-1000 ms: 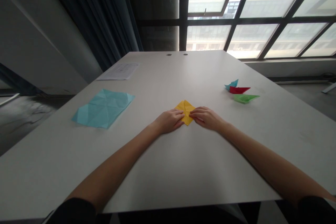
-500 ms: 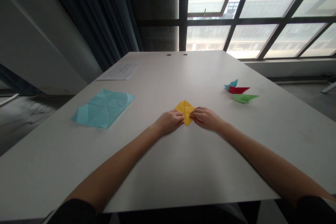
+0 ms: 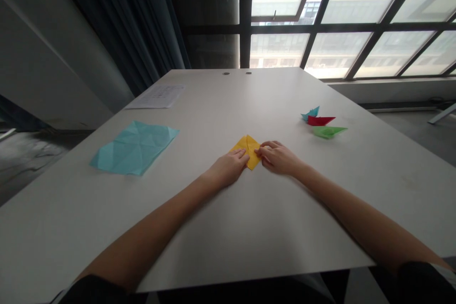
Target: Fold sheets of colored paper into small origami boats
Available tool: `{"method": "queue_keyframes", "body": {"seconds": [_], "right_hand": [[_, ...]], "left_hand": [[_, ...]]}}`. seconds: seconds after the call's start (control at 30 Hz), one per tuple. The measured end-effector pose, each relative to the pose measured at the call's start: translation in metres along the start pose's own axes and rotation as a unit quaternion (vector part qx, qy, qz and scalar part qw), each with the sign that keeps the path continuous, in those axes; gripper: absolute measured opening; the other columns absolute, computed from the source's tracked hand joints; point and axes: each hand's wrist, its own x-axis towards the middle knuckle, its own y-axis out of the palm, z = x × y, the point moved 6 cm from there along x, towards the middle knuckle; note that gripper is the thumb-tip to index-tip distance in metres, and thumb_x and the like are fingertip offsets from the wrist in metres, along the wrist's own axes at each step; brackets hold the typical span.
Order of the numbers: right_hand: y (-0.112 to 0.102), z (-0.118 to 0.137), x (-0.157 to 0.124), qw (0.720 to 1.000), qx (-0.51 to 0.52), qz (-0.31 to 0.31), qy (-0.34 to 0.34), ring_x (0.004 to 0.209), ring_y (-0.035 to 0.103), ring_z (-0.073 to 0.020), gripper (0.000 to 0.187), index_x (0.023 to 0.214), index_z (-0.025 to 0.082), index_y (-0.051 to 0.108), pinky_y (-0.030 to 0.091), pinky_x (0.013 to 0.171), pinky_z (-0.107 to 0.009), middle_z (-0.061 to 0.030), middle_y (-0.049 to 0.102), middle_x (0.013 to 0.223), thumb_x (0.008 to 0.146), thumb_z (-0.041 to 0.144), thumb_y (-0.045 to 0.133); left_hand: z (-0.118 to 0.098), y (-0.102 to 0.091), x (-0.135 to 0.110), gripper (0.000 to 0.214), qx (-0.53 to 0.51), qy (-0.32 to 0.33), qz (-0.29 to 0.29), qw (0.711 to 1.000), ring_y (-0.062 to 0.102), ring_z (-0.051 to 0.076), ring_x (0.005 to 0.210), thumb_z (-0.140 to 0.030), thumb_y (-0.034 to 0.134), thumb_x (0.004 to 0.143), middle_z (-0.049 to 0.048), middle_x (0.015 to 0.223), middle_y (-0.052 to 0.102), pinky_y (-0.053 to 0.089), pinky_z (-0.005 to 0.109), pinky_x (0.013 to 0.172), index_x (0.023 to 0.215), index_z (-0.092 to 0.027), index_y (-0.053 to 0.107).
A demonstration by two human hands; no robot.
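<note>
A small folded piece of yellow paper [image 3: 253, 145] lies on the white table in front of me, one corner pointing away and a crease line down its middle. My left hand [image 3: 230, 167] rests on its left side, fingers together and pressing the paper against the table. At the right corner, my right hand [image 3: 278, 157] pinches the edge between thumb and fingers. Parts of the paper's left and right sides are hidden under the fingers.
To the left lies a creased light-blue paper sheet [image 3: 137, 148]. Behind it is a printed white page [image 3: 156, 96]. On the right stand three folded paper boats: blue [image 3: 311, 113], red [image 3: 320, 121] and green [image 3: 328, 132]. The white table [image 3: 228, 228] reaches toward the windows.
My right fingers have shifted slightly outward to the yellow paper's right corner, uncovering more of it. The left hand keeps pressing. The whole view has moved a little.
</note>
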Motion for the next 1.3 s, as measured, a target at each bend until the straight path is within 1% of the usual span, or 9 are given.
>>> {"method": "queue_keyframes", "body": {"seconds": [0.1, 0.23, 0.33, 0.53, 0.8, 0.97, 1.07, 1.17, 1.3], "right_hand": [[-0.009, -0.01, -0.002, 1.0, -0.006, -0.025, 0.016, 0.09, 0.057, -0.0197, 0.013, 0.085, 0.018, 0.058, 0.037, 0.085, -0.036, -0.0083, 0.065, 0.085, 0.077, 0.018, 0.047], [-0.014, -0.021, -0.004, 0.998, 0.014, -0.047, 0.034, 0.08, 0.059, -0.017, 0.01, 0.078, 0.019, 0.059, 0.035, 0.083, -0.034, -0.0068, 0.065, 0.082, 0.076, 0.021, 0.049], [-0.016, -0.028, -0.007, 0.997, 0.017, -0.058, 0.044, 0.076, 0.059, -0.0162, 0.007, 0.073, 0.019, 0.058, 0.034, 0.081, -0.033, -0.0054, 0.066, 0.08, 0.074, 0.021, 0.051], [-0.017, -0.036, -0.012, 0.997, 0.031, -0.06, 0.043, 0.071, 0.059, -0.0145, 0.004, 0.07, 0.019, 0.055, 0.035, 0.08, -0.031, -0.0016, 0.066, 0.073, 0.071, 0.017, 0.052], [-0.01, -0.03, -0.008, 0.992, 0.022, -0.093, 0.088, 0.076, 0.057, -0.0175, 0.014, 0.087, 0.019, 0.058, 0.04, 0.077, -0.031, -0.0039, 0.066, 0.076, 0.081, 0.024, 0.046], [-0.006, -0.032, -0.007, 0.992, 0.021, -0.075, 0.102, 0.087, 0.055, -0.0193, 0.021, 0.098, 0.019, 0.06, 0.041, 0.08, -0.033, -0.0053, 0.065, 0.089, 0.084, 0.026, 0.045], [-0.005, -0.033, -0.007, 0.992, 0.022, -0.068, 0.103, 0.088, 0.055, -0.0193, 0.022, 0.097, 0.019, 0.061, 0.041, 0.081, -0.033, -0.0057, 0.065, 0.093, 0.085, 0.026, 0.043], [-0.005, -0.032, -0.007, 0.993, 0.026, -0.065, 0.099, 0.088, 0.055, -0.0193, 0.022, 0.094, 0.019, 0.062, 0.041, 0.081, -0.033, -0.0058, 0.065, 0.093, 0.085, 0.027, 0.043], [-0.005, -0.031, -0.008, 0.993, 0.027, -0.063, 0.095, 0.089, 0.055, -0.0193, 0.022, 0.093, 0.02, 0.062, 0.041, 0.082, -0.034, -0.0059, 0.065, 0.092, 0.086, 0.028, 0.043]], "left_hand": [[0.0, 0.006, -0.004, 0.021, 0.043, -0.064, 0.018, 0.997, 0.046, 0.026, 0.116, -0.018, 0.038, 0.086, 0.0166, 0.125, 0.048, 0.041, 0.04, 0.09, 0.102, -0.018, 0.051], [0.002, 0.006, -0.011, 0.023, 0.054, -0.149, 0.055, 0.986, 0.044, 0.033, 0.116, -0.029, 0.036, 0.088, 0.0184, 0.126, 0.047, 0.043, 0.046, 0.083, 0.105, -0.023, 0.049], [0.001, 0.002, -0.014, 0.028, 0.056, -0.184, 0.093, 0.977, 0.042, 0.035, 0.117, -0.035, 0.033, 0.088, 0.0182, 0.128, 0.044, 0.042, 0.047, 0.082, 0.11, -0.025, 0.048], [0.006, -0.014, -0.021, 0.038, 0.088, -0.231, 0.113, 0.962, 0.041, 0.035, 0.116, -0.046, 0.038, 0.084, 0.0181, 0.118, 0.051, 0.041, 0.045, 0.082, 0.115, -0.026, 0.046], [0.02, -0.013, -0.02, 0.042, 0.045, -0.176, 0.107, 0.978, 0.037, 0.034, 0.12, -0.054, 0.041, 0.08, 0.0173, 0.126, 0.045, 0.04, 0.043, 0.085, 0.107, -0.022, 0.049], [0.018, -0.014, -0.008, 0.053, 0.052, -0.091, 0.052, 0.993, 0.037, 0.031, 0.121, -0.059, 0.043, 0.077, 0.0193, 0.126, 0.045, 0.034, 0.043, 0.093, 0.105, -0.014, 0.049], [0.012, -0.015, -0.003, 0.044, 0.043, -0.05, 0.045, 0.997, 0.05, 0.026, 0.105, -0.052, 0.049, 0.077, 0.0149, 0.108, 0.057, 0.041, 0.035, 0.085, 0.099, -0.014, 0.051], [0.006, -0.015, -0.002, 0.028, 0.059, -0.015, 0.036, 0.997, 0.056, 0.024, 0.092, -0.038, 0.052, 0.079, 0.011, 0.093, 0.061, 0.045, 0.032, 0.077, 0.093, -0.014, 0.052], [-0.003, -0.015, -0.004, 0.017, 0.108, 0.039, 0.01, 0.993, 0.059, 0.021, 0.082, -0.02, 0.04, 0.084, 0.0131, 0.085, 0.062, 0.048, 0.031, 0.068, 0.089, -0.011, 0.053]]}}
